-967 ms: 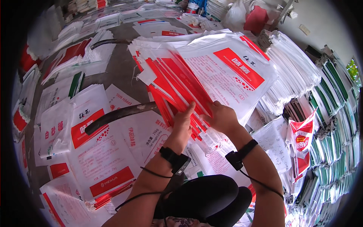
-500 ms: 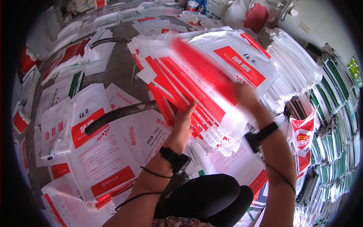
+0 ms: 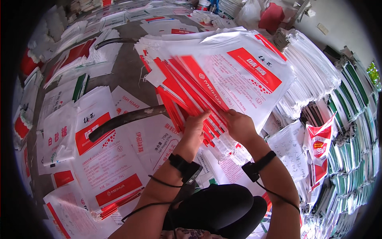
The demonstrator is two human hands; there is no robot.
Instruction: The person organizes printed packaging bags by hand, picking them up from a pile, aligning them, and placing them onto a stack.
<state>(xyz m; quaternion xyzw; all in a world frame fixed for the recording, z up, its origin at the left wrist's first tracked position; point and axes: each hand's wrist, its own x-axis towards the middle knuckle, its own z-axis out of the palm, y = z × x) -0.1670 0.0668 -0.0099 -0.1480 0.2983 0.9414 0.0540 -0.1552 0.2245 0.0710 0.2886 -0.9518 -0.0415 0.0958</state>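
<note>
A thick fanned stack of white woven sacks with red panels (image 3: 223, 75) lies in front of me, its red edges spread toward me. My left hand (image 3: 195, 126) presses flat on the near red edges of the stack. My right hand (image 3: 238, 124) pinches the near edge of the top sack beside it. Both wrists carry black bands with thin black cords.
A dark curved pipe (image 3: 127, 118) lies across loose sacks on the left. More white and red sacks (image 3: 99, 159) cover the floor at left. Tall piles of white sacks (image 3: 314, 71) and green-edged bundles (image 3: 354, 119) stand at right. A red-and-white bag (image 3: 320, 147) hangs nearby.
My right hand swung up and to the right with a sack half a second ago, then came back to the stack's near edge. The left hand stayed pressed on the stack.
</note>
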